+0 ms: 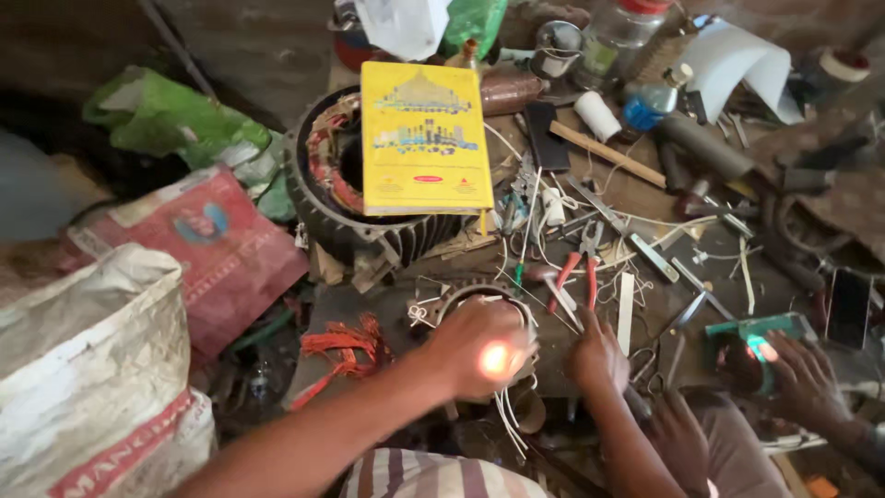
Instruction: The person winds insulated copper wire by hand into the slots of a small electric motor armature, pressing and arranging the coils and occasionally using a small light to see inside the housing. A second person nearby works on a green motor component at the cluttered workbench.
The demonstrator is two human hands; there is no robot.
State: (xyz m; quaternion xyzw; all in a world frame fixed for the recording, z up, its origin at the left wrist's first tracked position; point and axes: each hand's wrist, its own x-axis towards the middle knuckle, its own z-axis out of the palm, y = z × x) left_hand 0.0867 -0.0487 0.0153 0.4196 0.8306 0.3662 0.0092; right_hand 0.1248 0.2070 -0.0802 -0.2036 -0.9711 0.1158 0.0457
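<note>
Here the left hand (479, 346) fingers curl over the small stator (461, 297); right hand (597, 350) fingers rest loosely beside it.

A flat yellow box (425, 138) with coloured pictures and a small red oval lies far centre on the bench, resting on a round motor housing (323, 207). Left of it lies a red sack (217, 254) with a blue and white round emblem. Nearest on the left stands a white woven sack (88, 369) with red print. At the far right edge a dark phone screen (847, 307) lies flat. Far right of the box, a small bottle (648, 103) carries a blue label.
</note>
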